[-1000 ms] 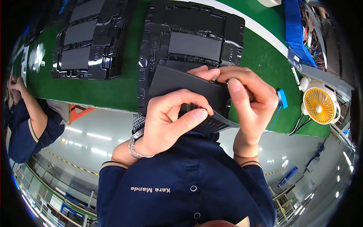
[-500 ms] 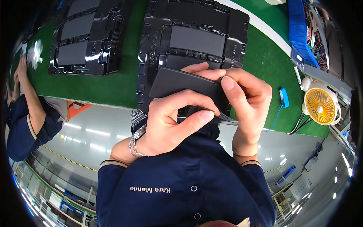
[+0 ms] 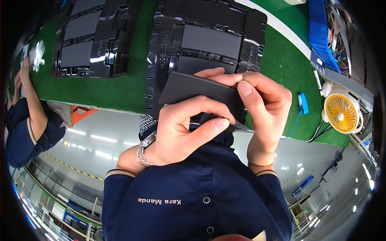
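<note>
A dark grey flat rectangular panel (image 3: 193, 90) is held up in front of me, over the near edge of a black moulded tray (image 3: 161, 60). My left hand (image 3: 181, 132) grips its lower edge, thumb and fingers pinching a thin clear film (image 3: 241, 126) that sticks out from under the panel. My right hand (image 3: 265, 108) holds the panel's right end, thumb pressed on the top corner. The tray behind holds two more grey panels (image 3: 211, 40) in its pockets.
A second black tray (image 3: 86, 44) with grey panels lies on the green mat (image 3: 281, 60) to the left. A small yellow fan (image 3: 341, 113) and a blue bin (image 3: 321, 32) stand at right. Another person's arm (image 3: 28, 104) is at the far left.
Both hands and the panel have kept almost the same place. The left thumb and fingers have closed further over the lower edge, and the clear film now shows beside them.
</note>
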A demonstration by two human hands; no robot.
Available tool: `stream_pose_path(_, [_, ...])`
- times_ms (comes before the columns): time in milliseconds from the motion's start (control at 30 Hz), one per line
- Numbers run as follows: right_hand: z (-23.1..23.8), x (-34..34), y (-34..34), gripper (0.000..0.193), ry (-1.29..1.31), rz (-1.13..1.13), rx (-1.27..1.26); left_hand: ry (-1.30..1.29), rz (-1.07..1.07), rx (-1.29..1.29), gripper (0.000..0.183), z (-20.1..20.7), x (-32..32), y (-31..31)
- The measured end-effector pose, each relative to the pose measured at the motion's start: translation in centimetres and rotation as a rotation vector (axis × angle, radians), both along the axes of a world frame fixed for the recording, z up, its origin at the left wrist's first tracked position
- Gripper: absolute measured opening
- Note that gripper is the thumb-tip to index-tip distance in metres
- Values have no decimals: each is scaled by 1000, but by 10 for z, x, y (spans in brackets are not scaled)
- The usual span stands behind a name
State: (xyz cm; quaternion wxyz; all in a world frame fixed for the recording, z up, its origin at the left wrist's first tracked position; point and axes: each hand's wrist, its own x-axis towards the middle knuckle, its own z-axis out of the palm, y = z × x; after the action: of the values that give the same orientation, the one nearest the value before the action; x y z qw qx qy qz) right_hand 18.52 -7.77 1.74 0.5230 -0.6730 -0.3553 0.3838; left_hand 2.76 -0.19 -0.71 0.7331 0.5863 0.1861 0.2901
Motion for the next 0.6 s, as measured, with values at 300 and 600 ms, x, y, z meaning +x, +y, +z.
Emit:
stream_pose_path(300, [1, -1, 1, 11, -61, -2, -6, 16, -1, 50, 7, -2, -1, 1])
stream_pose_path(600, [1, 4, -1, 23, -113, -38, -41, -11, 16, -126, 8, -4, -1, 0])
